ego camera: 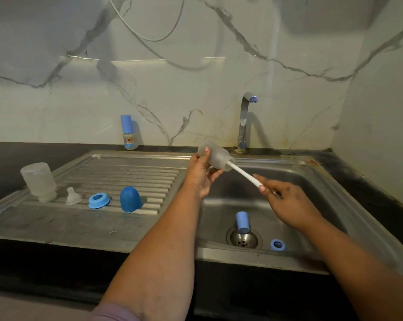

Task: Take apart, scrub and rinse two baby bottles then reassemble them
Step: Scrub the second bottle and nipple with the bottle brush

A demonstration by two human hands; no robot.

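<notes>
Both forearms are stretched over the sink (334, 181) so the bottle (215, 156) (gripped by the left hand (201, 174)) is scrubbed inside with the brush handle (244, 173) pinched by the right hand (286, 200).

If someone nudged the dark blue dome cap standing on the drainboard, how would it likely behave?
The dome cap stands on its open rim across the ridges of the drainboard, so it would probably rock or tip easily. Once on its side, its round shape suggests it would roll. It looks like thin, rigid plastic, likely light.
</notes>
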